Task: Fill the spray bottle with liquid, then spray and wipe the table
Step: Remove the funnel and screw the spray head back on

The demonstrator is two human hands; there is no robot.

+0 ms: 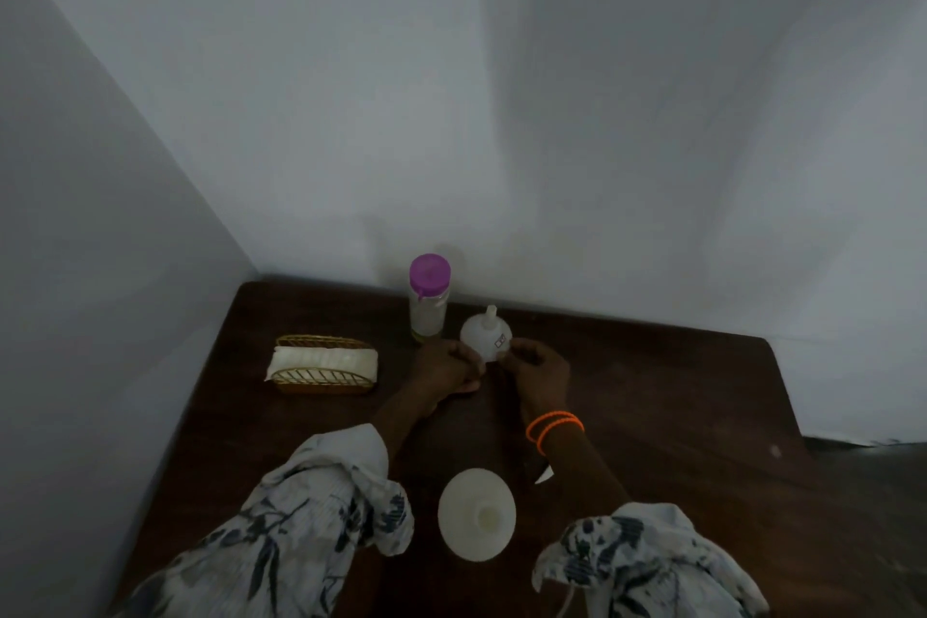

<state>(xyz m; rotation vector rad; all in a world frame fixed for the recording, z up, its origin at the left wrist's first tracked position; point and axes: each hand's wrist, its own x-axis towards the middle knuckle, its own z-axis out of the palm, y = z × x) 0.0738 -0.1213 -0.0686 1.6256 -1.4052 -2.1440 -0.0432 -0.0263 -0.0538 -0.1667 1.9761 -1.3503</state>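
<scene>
Funnel (477,515) nearest me, upright on table (702,417), wide mouth up, between my sleeves; staged for pouring, I judge. Further out, left hand (444,366) and right hand (539,374) both curl round white spray bottle (484,339) mid-table, likely steadying it to open. Bottle stands upright, long axis vertical, nozzle up. Beyond: purple-lidded jar (429,299) near wall; napkin holder (323,364) left.
</scene>
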